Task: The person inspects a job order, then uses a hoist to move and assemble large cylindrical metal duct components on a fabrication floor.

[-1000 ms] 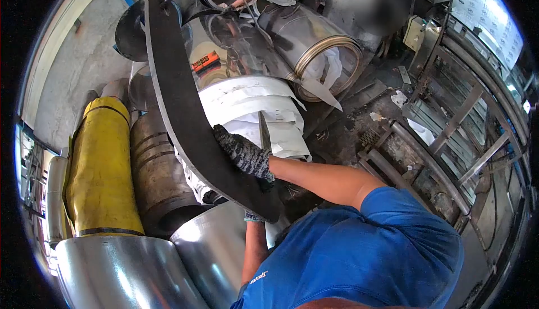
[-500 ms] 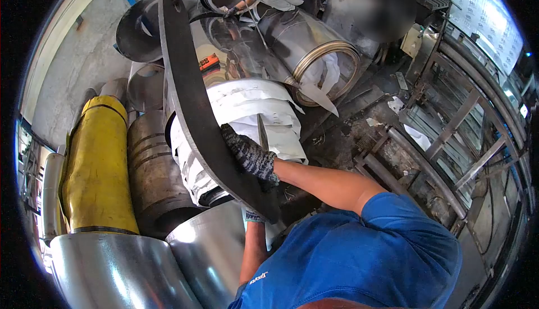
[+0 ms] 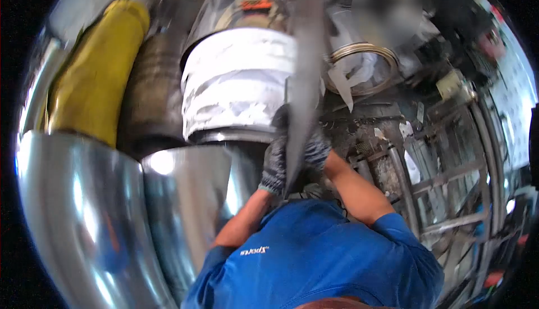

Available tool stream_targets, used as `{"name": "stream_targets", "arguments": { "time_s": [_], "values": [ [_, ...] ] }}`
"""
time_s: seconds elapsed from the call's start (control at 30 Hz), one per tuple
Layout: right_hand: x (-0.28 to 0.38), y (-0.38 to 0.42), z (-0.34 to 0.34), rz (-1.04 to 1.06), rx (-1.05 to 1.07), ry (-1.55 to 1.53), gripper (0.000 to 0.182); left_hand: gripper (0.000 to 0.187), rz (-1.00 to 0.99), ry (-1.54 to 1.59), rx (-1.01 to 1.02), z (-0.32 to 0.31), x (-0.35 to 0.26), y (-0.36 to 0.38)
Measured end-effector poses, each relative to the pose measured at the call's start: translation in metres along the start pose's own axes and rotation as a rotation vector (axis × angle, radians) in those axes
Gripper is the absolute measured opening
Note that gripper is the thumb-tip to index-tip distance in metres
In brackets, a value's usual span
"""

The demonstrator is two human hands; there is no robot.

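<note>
A long, dark grey curved steel plate (image 3: 306, 78) stands edge-on to the camera, blurred, running from the top of the view down to chest height, in front of the person's blue shirt (image 3: 314, 253). Both hands clamp its lower end: the left hand (image 3: 275, 166), in a speckled grey knit glove, is wrapped on the plate's left face, and the right hand (image 3: 315, 150), gloved alike, presses the opposite face, so the slab is pinched between them, likely to keep its heavy length upright and steered. The gloves probably guard against the raw edges.

Just behind the plate lies a large metal coil wrapped in white paper (image 3: 238, 81), its end facing the person. Left of it rest a rusty brown steel roll (image 3: 149, 90) and a yellow-wrapped roll (image 3: 95, 62), side by side. Two bright bare sheet-metal cylinders (image 3: 112, 213) lie nearest the person on the left. To the right, a grimy steel frame rack (image 3: 443, 180) stands on the floor, well apart from the coils.
</note>
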State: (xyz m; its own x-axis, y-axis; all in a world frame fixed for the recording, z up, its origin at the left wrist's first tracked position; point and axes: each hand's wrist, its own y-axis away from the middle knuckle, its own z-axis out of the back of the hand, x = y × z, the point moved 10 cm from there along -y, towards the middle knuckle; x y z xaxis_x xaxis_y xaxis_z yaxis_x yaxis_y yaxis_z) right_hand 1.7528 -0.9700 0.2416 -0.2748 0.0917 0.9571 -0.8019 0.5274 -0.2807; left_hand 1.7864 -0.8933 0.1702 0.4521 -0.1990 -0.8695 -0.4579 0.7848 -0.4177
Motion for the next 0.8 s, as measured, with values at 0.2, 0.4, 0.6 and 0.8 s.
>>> {"name": "stream_targets", "arguments": {
  "time_s": [0.2, 0.4, 0.6, 0.8],
  "values": [
    [-0.034, 0.07, 0.02, -0.352, -0.08, -0.346, 0.015, 0.032, -0.039, -0.007, -0.039, -0.022, -0.014, 0.016],
    [-0.048, 0.09, 0.03, -0.438, 0.09, -0.443, 0.015, 0.031, 0.197, 0.472, 0.15, -0.057, 0.007, 0.01],
    [-0.061, 0.091, 0.032, -0.46, 0.177, -0.56, 0.016, 0.027, 0.145, 0.187, -0.014, -0.071, 0.002, 0.018],
    [-0.031, 0.114, 0.038, -0.306, 0.223, -0.608, 0.016, 0.022, -0.141, -0.127, -0.137, -0.069, -0.043, 0.05]
  ]
}}
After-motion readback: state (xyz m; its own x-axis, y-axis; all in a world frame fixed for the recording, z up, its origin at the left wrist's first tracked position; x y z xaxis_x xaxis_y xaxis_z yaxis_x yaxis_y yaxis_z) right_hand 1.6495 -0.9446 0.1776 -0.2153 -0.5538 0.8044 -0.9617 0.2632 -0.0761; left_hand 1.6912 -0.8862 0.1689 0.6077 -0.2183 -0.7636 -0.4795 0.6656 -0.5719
